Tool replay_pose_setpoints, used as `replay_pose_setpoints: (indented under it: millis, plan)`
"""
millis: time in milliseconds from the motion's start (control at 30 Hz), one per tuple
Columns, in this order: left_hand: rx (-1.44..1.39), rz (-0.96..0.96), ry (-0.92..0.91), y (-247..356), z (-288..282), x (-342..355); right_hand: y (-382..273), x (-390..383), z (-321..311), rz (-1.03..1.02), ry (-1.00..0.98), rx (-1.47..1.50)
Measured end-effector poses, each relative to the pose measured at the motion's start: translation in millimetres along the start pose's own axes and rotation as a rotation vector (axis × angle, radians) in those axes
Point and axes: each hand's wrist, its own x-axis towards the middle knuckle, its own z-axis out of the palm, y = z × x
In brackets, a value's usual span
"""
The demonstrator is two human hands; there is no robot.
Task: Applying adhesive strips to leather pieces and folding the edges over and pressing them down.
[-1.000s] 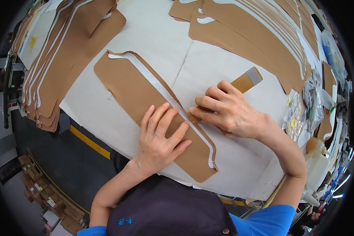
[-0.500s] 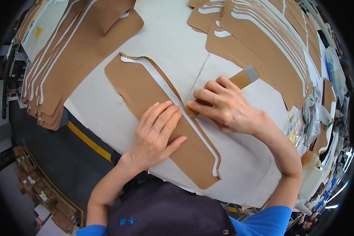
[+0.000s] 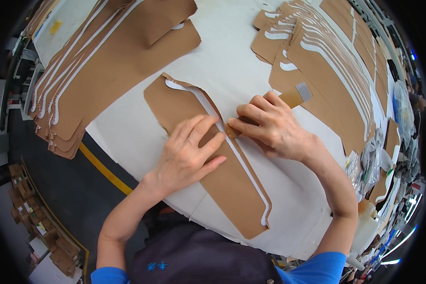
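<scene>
A long brown sheet piece (image 3: 234, 191), leather-like, lies slantwise on the white-covered table. A white strip (image 3: 252, 179) runs along its right side, where the narrow brown edge is partly turned up. My left hand (image 3: 187, 150) rests on the piece with its fingers spread, the tips close to the strip. Opposite it, my right hand (image 3: 277, 127) is closed around a flat amber tool (image 3: 293, 97) with a grey end. The tool's brown other end touches the edge of the piece beside the strip. My palm and fingers hide its middle.
Overlapping brown pieces with white strips form a stack (image 3: 123, 61) at the far left and another stack (image 3: 312, 80) at the far right. Clear plastic bags (image 3: 371, 158) and a whitish container (image 3: 367, 227) sit along the right edge. Cardboard boxes (image 3: 35, 213) stand beyond the floor at left.
My left fingers have lifted and spread slightly. My right hand with the tool stays at the edge of the piece. The whole view has shifted a little.
</scene>
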Motion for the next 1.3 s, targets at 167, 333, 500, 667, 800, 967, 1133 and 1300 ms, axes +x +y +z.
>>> replay_pose_setpoints:
  millis: [167,333,500,667,800,967,1133,1300]
  plan:
    - [0.025,0.014,0.013,-21.6,-3.5,2.1,9.8,19.8,0.5,-0.022,0.016,-0.010]
    - [0.070,0.010,0.045,-37.7,-12.9,8.5,17.6,35.6,2.0,-0.027,0.026,-0.014]
    - [0.056,-0.013,0.053,-41.2,-14.7,8.6,30.3,53.8,6.1,-0.050,0.030,0.001]
    - [0.017,-0.046,0.070,-39.9,-12.4,5.3,33.6,61.3,3.1,-0.064,0.008,-0.002]
    - [0.003,-0.052,0.046,-11.4,-8.5,-24.7,2.7,35.5,7.6,-0.032,-0.013,0.089]
    - [-0.015,-0.079,0.064,6.7,-5.0,-45.0,-25.9,24.6,11.5,0.022,0.012,0.087]
    - [0.045,-0.093,0.037,5.7,-6.0,-42.9,-22.8,29.9,7.9,0.004,-0.010,0.070]
    - [0.060,-0.100,0.037,5.3,-6.7,-43.3,-14.0,40.6,6.9,-0.035,-0.047,0.055]
